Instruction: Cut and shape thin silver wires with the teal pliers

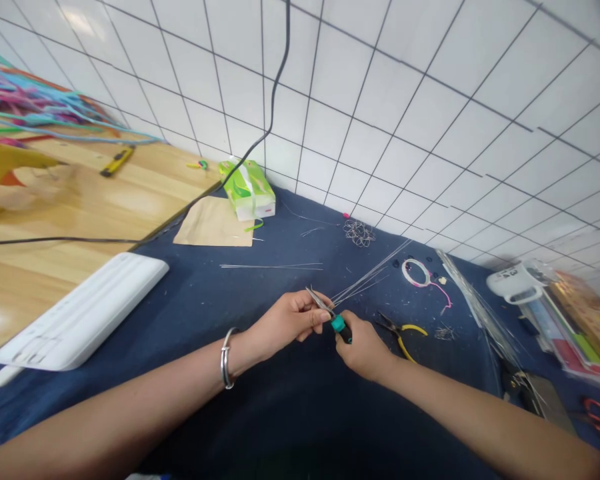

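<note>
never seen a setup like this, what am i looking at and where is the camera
There is no machine here, just a person's two bare hands. The one picture comes from a camera worn on their head, looking forward and down. The right hand grips a tool with a teal and black handle. The left hand is at its metal tip; exactly what it pinches is hard to tell. Thin wires stretch away from the hands. On the dark blue cloth lie yellow-handled pliers and tangled wire; a white power strip is at the left.
</note>
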`<state>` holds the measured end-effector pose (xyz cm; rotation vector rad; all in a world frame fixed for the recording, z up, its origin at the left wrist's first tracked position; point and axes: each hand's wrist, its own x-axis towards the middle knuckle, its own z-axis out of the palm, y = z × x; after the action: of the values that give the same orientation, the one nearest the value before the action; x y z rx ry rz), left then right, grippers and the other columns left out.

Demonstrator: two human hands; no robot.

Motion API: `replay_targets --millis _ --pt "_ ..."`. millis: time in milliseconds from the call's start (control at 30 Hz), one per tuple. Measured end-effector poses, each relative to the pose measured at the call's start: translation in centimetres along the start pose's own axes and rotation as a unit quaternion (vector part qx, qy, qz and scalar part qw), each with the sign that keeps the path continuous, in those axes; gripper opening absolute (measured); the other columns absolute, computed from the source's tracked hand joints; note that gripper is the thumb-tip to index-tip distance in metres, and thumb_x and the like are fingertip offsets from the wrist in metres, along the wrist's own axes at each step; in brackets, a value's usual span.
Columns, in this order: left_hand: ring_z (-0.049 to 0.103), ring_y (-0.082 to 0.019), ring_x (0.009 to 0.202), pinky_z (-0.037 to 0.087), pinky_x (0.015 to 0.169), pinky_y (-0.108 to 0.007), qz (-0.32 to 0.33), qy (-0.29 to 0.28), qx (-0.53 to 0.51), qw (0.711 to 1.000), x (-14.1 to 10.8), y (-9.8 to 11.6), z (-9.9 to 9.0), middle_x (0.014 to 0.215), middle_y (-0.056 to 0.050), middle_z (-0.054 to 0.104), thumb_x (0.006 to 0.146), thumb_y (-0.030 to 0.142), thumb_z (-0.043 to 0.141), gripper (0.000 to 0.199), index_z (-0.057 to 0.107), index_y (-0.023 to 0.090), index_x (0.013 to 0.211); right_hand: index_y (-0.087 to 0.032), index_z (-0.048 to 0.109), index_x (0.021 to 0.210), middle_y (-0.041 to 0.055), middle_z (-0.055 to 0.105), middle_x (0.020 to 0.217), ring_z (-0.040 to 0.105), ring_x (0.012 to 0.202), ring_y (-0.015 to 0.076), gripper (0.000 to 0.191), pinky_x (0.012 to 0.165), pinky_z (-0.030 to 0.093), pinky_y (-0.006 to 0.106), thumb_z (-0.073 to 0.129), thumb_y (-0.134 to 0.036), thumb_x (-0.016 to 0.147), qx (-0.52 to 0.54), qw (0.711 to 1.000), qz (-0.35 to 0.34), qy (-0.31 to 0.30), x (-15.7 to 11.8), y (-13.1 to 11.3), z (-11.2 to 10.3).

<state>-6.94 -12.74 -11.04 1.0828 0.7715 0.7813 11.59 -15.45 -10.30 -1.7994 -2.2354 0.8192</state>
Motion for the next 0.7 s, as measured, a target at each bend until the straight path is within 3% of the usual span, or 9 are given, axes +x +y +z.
replay_targets --millis 333,467,700 --pt "0.041 -0.004 0.043 0.031 0.041 -0.018 -0.002 -0.017 0.018 1.0 0.0 0.4 -0.2 0.066 0.001 0.057 0.079 0.031 0.056 0.028 0.054 0.014 0.101 -0.021 0.042 0.079 -0.0012 0.051 0.064 0.047 0.058 0.0141 0.014 0.057 0.031 0.024 0.046 -0.016 0.066 -0.042 0.998 -0.007 0.04 0.1 0.2 0.5" --pt "0.046 -0.004 0.043 0.034 0.042 -0.017 0.002 -0.018 0.055 0.998 -0.1 0.5 -0.3 0.071 -0.001 0.06 0.081 0.03 0.053 0.018 0.056 0.014 0.087 -0.021 0.041 0.078 -0.001 0.05 0.064 0.048 0.06 0.0152 0.016 0.058 0.032 0.024 0.046 -0.016 0.064 -0.055 0.997 0.004 0.062 0.1 -0.2 0.6" --pt "0.044 -0.004 0.041 0.034 0.041 -0.016 0.013 -0.009 0.116 0.993 -0.4 0.7 -0.5 0.067 0.0 0.062 0.081 0.03 0.054 0.018 0.055 0.014 0.074 -0.021 0.043 0.082 0.0 0.051 0.069 0.051 0.065 0.0168 0.017 0.063 0.036 0.025 0.047 -0.019 0.065 -0.077 0.992 0.01 0.098 -0.2 -0.5 1.4"
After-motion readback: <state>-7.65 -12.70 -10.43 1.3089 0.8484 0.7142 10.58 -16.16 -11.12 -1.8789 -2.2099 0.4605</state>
